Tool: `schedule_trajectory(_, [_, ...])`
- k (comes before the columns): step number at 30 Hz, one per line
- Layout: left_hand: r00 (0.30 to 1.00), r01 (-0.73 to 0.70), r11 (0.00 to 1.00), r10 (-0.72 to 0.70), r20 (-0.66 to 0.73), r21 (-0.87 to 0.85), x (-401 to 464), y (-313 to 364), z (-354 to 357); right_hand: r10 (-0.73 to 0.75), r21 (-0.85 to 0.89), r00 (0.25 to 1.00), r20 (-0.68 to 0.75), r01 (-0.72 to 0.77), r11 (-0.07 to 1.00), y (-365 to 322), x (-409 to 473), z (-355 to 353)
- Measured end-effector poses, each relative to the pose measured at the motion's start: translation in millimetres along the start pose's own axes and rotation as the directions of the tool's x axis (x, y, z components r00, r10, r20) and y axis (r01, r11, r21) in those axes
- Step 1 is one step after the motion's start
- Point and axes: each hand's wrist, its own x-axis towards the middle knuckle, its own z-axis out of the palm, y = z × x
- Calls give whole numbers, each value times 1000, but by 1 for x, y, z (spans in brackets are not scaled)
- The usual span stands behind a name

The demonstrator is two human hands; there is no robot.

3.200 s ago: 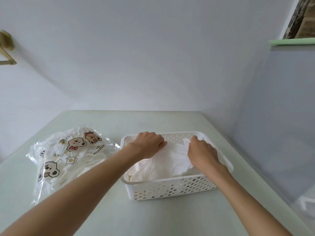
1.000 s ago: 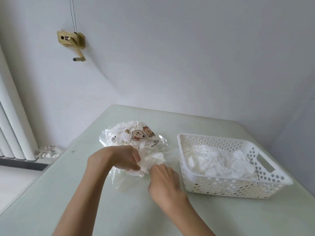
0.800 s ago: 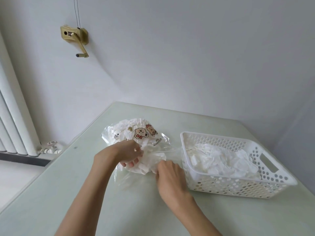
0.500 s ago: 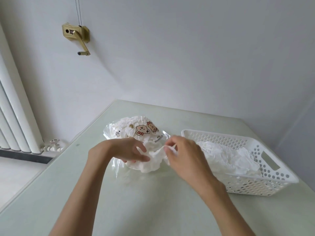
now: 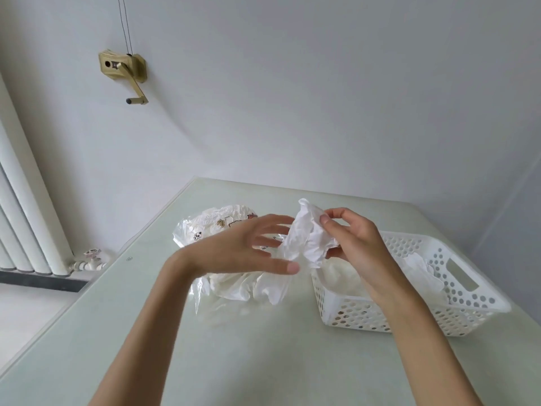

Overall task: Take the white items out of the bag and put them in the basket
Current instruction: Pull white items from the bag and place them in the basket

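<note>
While my right hand pinches a crumpled white item between thumb and fingers, it hangs above the gap between bag and basket, its long axis roughly upright. The white perforated plastic basket lies just right and below, nearest that hand. My left hand hovers, fingers spread, over the crinkly clear printed bag on the pale green worktop.
</note>
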Motion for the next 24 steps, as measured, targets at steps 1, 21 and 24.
schedule_trajectory(1, [999,-17,999,16,-29,-45,4,3,8,11,37,1000,-12,-11,999,-1,0,-1])
schedule_trajectory(21, [978,-50,994,29,-205,-98,27,31,39,26,-169,998,51,-17,985,-6,-9,-55])
schedule_trajectory(24, [985,-72,990,52,-167,-119,31,42,37,115,-233,976,183,-71,970,-13,-15,-71])
